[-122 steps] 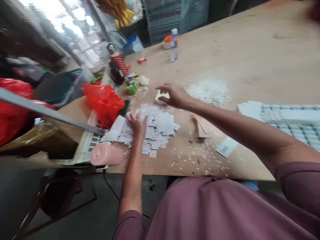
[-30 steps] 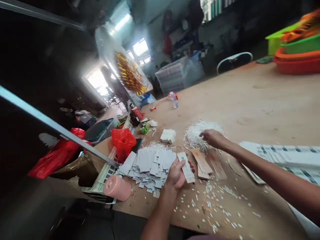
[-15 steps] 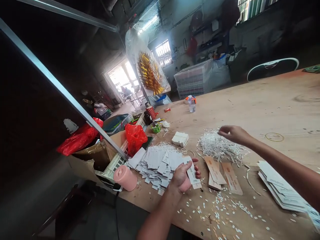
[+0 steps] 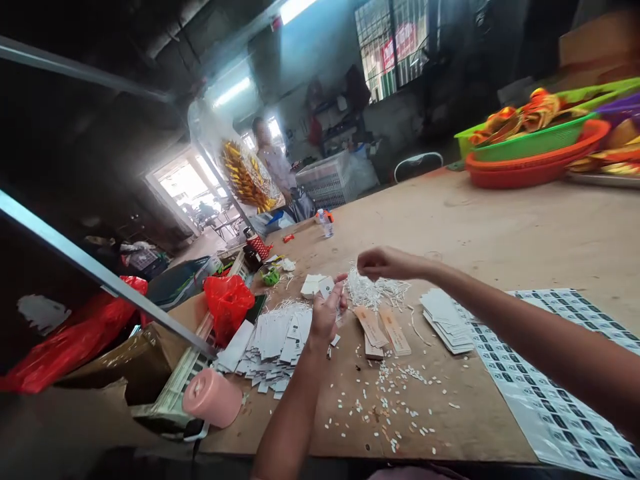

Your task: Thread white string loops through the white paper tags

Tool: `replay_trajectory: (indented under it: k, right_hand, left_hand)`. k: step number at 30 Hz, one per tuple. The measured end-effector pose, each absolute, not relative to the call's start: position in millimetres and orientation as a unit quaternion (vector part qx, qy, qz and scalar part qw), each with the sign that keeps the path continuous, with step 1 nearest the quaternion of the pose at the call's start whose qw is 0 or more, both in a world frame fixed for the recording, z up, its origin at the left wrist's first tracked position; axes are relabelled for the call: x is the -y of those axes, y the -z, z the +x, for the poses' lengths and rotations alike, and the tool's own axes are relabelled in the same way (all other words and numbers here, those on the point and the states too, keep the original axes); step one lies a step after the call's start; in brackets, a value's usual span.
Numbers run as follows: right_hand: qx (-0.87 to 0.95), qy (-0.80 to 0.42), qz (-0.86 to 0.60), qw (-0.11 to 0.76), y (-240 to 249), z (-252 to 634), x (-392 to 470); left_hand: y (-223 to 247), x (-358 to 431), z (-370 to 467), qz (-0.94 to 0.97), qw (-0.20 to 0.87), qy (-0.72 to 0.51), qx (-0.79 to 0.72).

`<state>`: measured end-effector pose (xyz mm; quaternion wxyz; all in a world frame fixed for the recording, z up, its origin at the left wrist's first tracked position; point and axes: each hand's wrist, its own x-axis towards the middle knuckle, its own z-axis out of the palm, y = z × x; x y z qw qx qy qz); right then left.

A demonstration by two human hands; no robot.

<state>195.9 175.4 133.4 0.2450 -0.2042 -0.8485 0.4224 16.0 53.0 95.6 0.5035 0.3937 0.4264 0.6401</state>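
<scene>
My left hand (image 4: pixel 327 312) is closed on a white printed tag (image 4: pixel 326 287), above the table between a heap of white tags (image 4: pixel 280 340) and two stacks of brownish cards (image 4: pixel 395 331). Over a pile of white strings (image 4: pixel 375 288) hangs my right hand (image 4: pixel 375 263), its fingers pinched together; what they hold, if anything, is too small to make out. A small block of white cards (image 4: pixel 311 285) lies just behind my left hand. Farther right is a stack of white tags (image 4: pixel 447 321).
A pink roll (image 4: pixel 213 398) and a red bag (image 4: pixel 227 307) are at the left. Small paper bits lie in front. A printed sheet (image 4: pixel 555 400) is at right, baskets (image 4: pixel 535 143) behind it. A bottle (image 4: pixel 326 223) stands at the back; a person (image 4: pixel 275 160) is beyond.
The view has swung right, bringing the baskets and the person into sight. My left hand has lifted with the tag, and my hands are closer together.
</scene>
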Motion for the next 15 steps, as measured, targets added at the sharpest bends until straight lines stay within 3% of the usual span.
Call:
replay_trajectory:
  k: [6, 15]
  right_hand:
    - [0.884, -0.25, -0.266, 0.291, -132.0, 207.0, -133.0]
    - [0.848, -0.263, -0.272, 0.372, -102.6, 236.2, -107.9]
  left_hand:
    - [-92.2, -63.2, 42.8, 0.467, 0.531, -0.545, -0.451]
    - [-80.8, -39.4, 54.8, 0.445, 0.538, -0.549, -0.46]
